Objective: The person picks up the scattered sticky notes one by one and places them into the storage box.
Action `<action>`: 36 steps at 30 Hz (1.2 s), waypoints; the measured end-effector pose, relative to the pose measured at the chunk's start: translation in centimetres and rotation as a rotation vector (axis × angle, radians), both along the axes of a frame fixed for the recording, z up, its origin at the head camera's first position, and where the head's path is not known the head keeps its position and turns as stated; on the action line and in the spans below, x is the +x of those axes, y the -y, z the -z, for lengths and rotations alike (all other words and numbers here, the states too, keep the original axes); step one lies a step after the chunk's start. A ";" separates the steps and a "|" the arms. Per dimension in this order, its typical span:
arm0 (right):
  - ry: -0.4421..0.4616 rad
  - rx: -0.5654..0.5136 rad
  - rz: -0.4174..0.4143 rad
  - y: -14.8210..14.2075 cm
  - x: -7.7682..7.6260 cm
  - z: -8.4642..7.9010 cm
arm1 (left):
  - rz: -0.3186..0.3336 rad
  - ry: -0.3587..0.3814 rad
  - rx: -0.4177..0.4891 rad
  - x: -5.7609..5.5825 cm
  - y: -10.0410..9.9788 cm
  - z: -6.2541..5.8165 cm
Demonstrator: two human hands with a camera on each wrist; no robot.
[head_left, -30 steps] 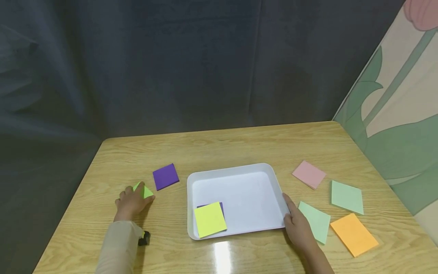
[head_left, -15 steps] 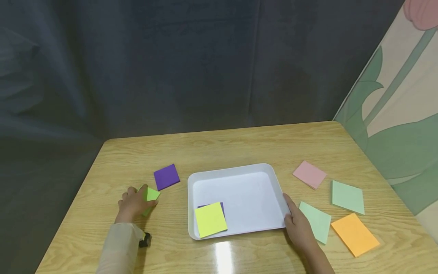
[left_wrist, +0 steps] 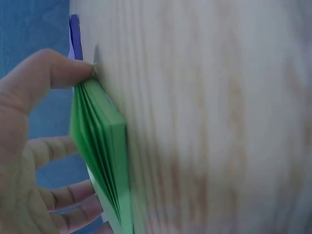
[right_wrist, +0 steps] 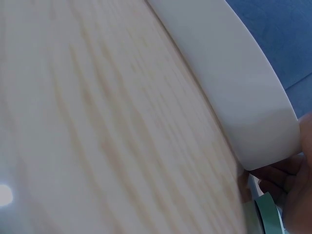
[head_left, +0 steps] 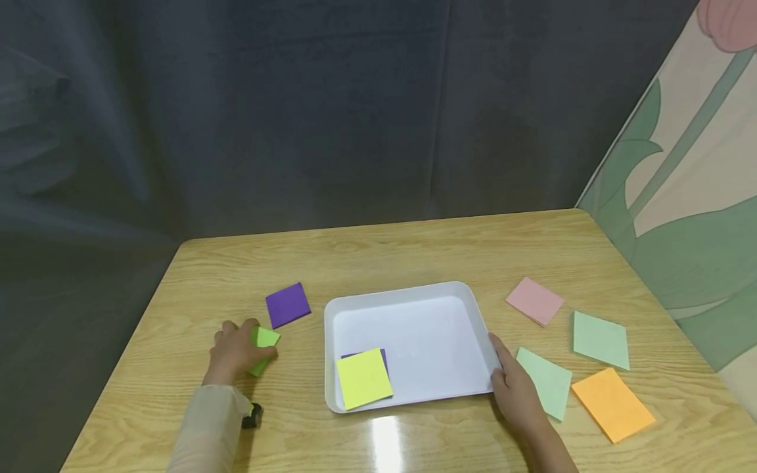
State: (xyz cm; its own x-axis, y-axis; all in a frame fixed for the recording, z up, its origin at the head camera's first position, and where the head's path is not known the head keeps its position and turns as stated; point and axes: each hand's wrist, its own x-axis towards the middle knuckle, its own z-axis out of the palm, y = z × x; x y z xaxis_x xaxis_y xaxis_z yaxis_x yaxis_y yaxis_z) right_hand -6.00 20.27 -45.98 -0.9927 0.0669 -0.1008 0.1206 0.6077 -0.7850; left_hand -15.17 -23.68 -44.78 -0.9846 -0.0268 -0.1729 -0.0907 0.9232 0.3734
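My left hand [head_left: 233,355] is over a bright green sticky-note pad [head_left: 266,337] on the left of the table, thumb at one edge and fingers across the other. In the left wrist view the sheets of that green pad [left_wrist: 100,131] fan apart under the grip, and its lower edge lies along the wood. With my right hand [head_left: 520,397] I hold the right front corner of a white tray [head_left: 426,348]. A yellow pad [head_left: 363,379] lies in the tray's front left corner, mostly covering a purple pad [head_left: 385,358].
Another purple pad [head_left: 288,305] lies just beyond the left hand. Right of the tray are a pink pad [head_left: 535,301], two pale green pads, one near [head_left: 547,381] and one farther [head_left: 600,340], and an orange pad [head_left: 613,405]. A dark curtain [head_left: 355,118] hangs behind the table.
My left hand has slid a little to the right and its thumb has come round the green pad, which has shifted right with it. The right hand and tray stay put.
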 end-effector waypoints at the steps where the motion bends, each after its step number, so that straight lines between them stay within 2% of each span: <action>1: 0.000 0.001 0.000 0.0 0.0 0.0 | -0.005 -0.005 -0.002 0.0 -0.1 0.0; 14: -0.015 0.009 -0.003 0.0 -0.1 0.1 | -0.010 -0.040 -0.001 0.5 -0.6 -0.1; 24: -0.034 0.016 -0.006 0.0 -0.1 -0.2 | 0.012 -0.093 0.062 0.7 -1.3 -0.5; 36: -0.037 0.022 -0.002 0.0 0.0 0.2 | 0.045 -0.198 0.156 1.2 -3.3 -1.6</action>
State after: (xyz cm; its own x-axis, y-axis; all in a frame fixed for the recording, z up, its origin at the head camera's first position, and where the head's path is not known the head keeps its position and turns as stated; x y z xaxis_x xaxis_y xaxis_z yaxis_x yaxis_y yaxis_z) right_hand -6.05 20.29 -46.14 -0.9958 0.0670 -0.0622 0.0905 0.6253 -0.7751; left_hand -13.98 -20.38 -43.20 -0.9993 0.0293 0.0246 0.0378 0.8547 0.5177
